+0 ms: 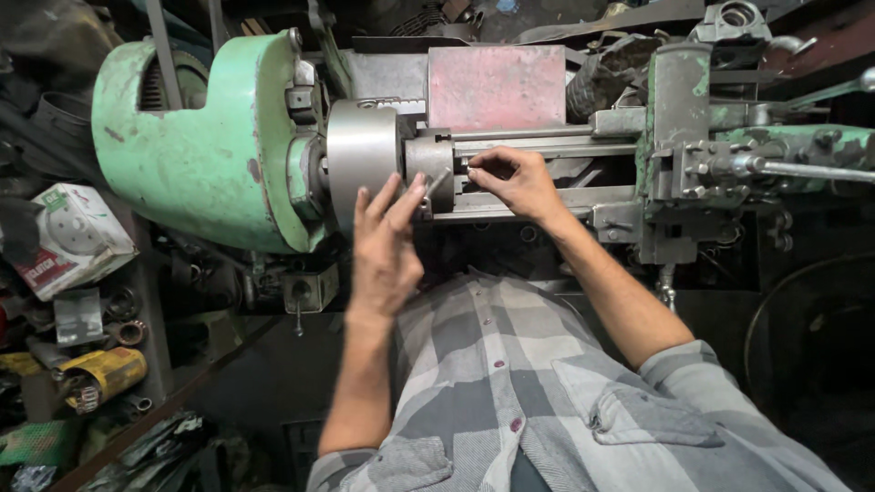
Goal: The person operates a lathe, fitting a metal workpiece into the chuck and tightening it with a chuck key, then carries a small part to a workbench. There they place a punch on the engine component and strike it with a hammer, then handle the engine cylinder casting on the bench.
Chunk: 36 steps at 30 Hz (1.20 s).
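A green metal lathe (196, 150) stands before me with a round steel chuck (363, 155) at its middle. My left hand (385, 246) is flat and fingers spread, its fingertips against the chuck's front edge and jaws (428, 159). My right hand (515, 182) pinches a small part at the workpiece just right of the jaws; what it pinches is too small to make out. A thin metal rod (437, 182) pokes out between the two hands.
The grey-green tool carriage (679, 137) with handles (802, 169) sits to the right on the lathe bed. A reddish panel (497, 87) stands behind. Shelves at the left hold a white box (73, 232), a yellow can (100, 374) and metal rings.
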Tool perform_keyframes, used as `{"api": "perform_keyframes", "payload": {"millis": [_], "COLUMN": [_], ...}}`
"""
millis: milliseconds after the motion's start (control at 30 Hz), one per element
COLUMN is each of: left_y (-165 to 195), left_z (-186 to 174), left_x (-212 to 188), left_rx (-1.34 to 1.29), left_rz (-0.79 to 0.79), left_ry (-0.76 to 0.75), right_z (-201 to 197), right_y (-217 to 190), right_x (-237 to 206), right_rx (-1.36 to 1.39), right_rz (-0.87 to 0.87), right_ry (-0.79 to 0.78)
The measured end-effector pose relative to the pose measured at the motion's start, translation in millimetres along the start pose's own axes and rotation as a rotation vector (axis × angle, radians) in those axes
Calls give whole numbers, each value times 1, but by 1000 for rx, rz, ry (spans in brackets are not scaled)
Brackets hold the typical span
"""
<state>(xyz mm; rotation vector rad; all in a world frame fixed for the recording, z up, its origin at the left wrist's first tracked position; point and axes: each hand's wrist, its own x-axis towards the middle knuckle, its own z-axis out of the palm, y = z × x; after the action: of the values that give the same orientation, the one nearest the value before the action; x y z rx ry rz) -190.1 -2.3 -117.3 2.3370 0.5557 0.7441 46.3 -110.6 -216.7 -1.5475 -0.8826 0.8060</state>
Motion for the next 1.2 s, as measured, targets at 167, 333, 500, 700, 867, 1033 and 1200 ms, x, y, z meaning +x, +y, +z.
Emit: {"api": "perform_keyframes", "payload": {"millis": [167,333,500,700,867,1033,1200], "left_y": [-21,-18,-9,9,18,27,35], "left_z": [-37,-52,-61,-78,-84,-86,-81], "left_x": [27,36,27,18,15,7,7], "left_rx": [136,111,45,69,55,64,74], "left_rz": [185,244,146,206,175,185,155], "left_ry": [-209,-210,-243,-135,-98,-64,59], "right_z": [0,9,17,34,56,40,28], "right_y": [5,6,-21,-116,-179,-192,-197], "right_x": [0,-11,-25,-53,-72,-69,-73], "right_rx": [19,0,-101,-326,-526,-588,-628], "right_rz": [24,-1,27,-353,-508,-439,-437], "right_ry": [-26,-17,2,117,-6,-34,2]}}
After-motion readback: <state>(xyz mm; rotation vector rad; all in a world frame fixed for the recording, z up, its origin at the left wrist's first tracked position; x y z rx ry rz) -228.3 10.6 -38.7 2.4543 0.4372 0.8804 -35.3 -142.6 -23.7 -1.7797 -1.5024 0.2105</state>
